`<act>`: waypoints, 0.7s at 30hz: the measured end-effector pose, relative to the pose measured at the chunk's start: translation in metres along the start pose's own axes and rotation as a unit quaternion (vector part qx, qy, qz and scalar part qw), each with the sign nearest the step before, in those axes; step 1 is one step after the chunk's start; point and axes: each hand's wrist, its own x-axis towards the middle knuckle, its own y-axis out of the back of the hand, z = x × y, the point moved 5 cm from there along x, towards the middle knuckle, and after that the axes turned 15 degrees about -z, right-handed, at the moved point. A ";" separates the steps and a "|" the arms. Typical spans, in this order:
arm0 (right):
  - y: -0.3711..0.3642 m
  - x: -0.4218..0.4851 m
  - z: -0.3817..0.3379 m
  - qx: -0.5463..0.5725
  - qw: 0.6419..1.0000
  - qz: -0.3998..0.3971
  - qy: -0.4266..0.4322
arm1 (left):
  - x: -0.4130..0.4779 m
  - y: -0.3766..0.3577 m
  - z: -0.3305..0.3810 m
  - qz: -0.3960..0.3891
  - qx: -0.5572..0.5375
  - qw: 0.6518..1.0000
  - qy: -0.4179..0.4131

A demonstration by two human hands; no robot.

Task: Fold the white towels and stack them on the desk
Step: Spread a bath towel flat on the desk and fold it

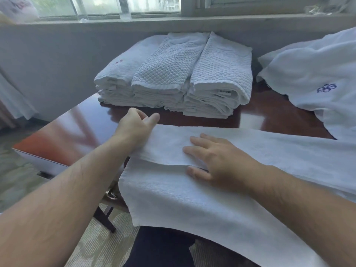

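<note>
A white towel (192, 199) lies spread across the near part of the dark reddish worktop (77, 122), its front portion hanging over the near edge toward the person's lap, with one layer folded back so a crease line runs left to right under the hands. The right hand (215, 160) rests flat on that folded layer, fingers straight and spread, the thumb lying just at the fold line. The left hand (134, 126) sits at the towel's left end, at the far corner of the folded layer, its fingers curled in against the thumb; whether it actually pinches the cloth there I cannot tell. Beyond the hands, a strip of bare worktop separates the towel from three side-by-side stacks of folded towels (173, 78), which stand at the far edge against the grey wall below the window sill (173, 20). To the right, a loose pile of unfolded white cloth with a blue flower-like emblem (326, 88) lies on the worktop's far right and reaches down near the spread towel's right stretch. Left of the left hand the glossy worktop surface runs bare to its left corner, where it drops off to a patterned floor (19, 180).
</note>
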 end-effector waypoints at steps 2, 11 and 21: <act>-0.001 0.000 0.000 -0.002 1.000 0.007 -0.004 | -0.003 -0.004 0.001 -0.040 0.008 0.998 -0.042; 0.003 -0.002 0.003 0.113 0.993 -0.004 0.023 | -0.007 -0.008 -0.005 -0.001 0.131 0.981 -0.139; -0.009 0.003 0.044 0.058 0.990 -0.055 -0.115 | 0.020 -0.011 0.011 0.064 0.217 0.964 -0.137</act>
